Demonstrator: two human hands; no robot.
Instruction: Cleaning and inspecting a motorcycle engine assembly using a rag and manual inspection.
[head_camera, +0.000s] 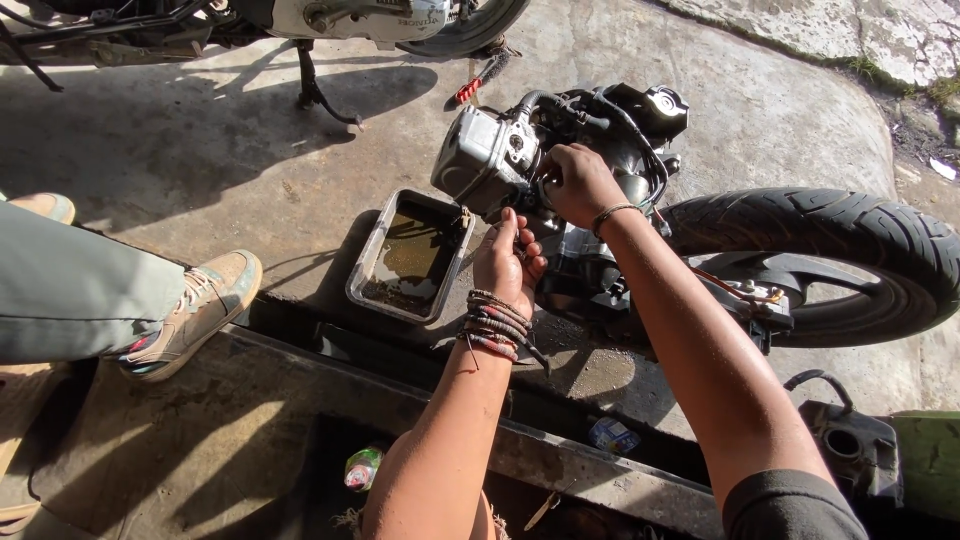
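- We see the motorcycle engine (560, 160) lying on concrete in the upper middle of the frame, attached to the rear wheel (850, 250) at right.
- Our right hand (578, 185) is closed over the engine's middle, fingers curled against it.
- Our left hand (508, 262) sits just below, fingers bent up under the grey cylinder end; what it pinches we cannot tell.
- A metal tray (362, 270) of brown oil lies just left of the engine.

Grey engine (490, 150), black tyre (830, 235)
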